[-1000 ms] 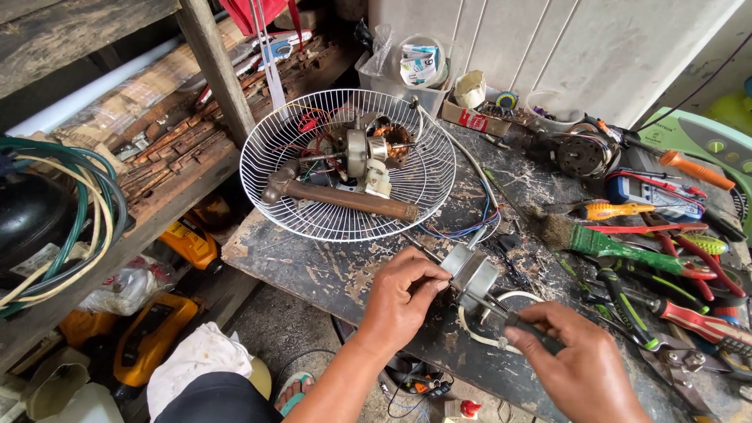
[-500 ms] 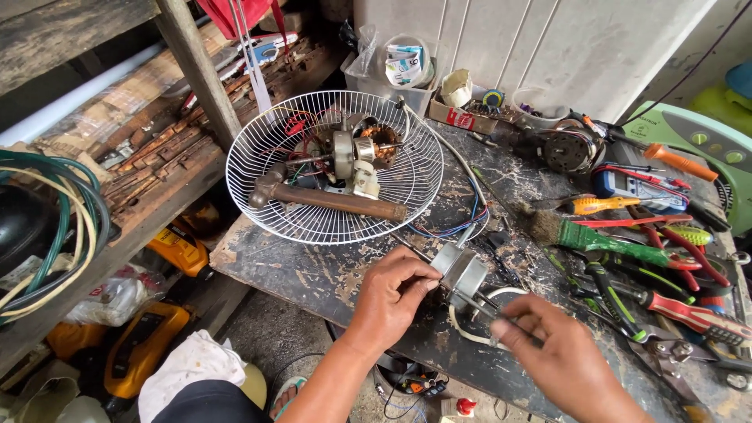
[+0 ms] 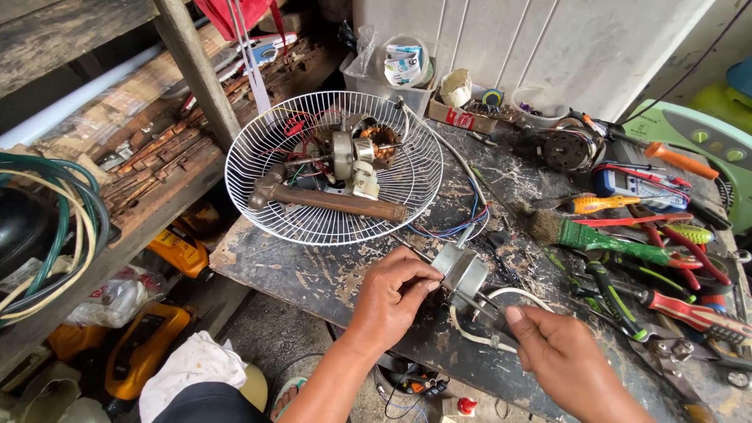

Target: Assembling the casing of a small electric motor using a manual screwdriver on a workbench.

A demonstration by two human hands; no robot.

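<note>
The left hand [image 3: 395,291] reaches in from the lower edge, forearm angled up and to the right, knuckles uppermost, its fingers curled and the thumb and fingertips pinched closed on the near side of a small grey metal motor part [image 3: 462,270]. That part sits just above the dark, scarred workbench [image 3: 313,274], on the near side of the white wire fan guard [image 3: 333,164] and a little to its right, with blue and white wires running from it back toward the guard. The right hand [image 3: 560,356] comes in from the lower right corner, palm down and wrist turned inward, its thumb and forefinger closed around a thin dark tool [image 3: 489,309] whose tip meets the underside of the motor part; how the other fingers lie cannot be told, since they are folded beneath the hand. A white cable [image 3: 478,333] loops on the bench between the two hands. Inside the fan guard lie a hammer with a wooden handle [image 3: 333,200] and a bare fan motor with copper windings [image 3: 356,149]. To the right of the guard a green-handled brush [image 3: 603,239] lies flat, and beyond it a heap of screwdrivers and pliers with red, orange and green grips [image 3: 666,258]. To the left of the guard, below bench level, coiled green and cream hoses [image 3: 59,227] hang on a wooden shelf.
</note>
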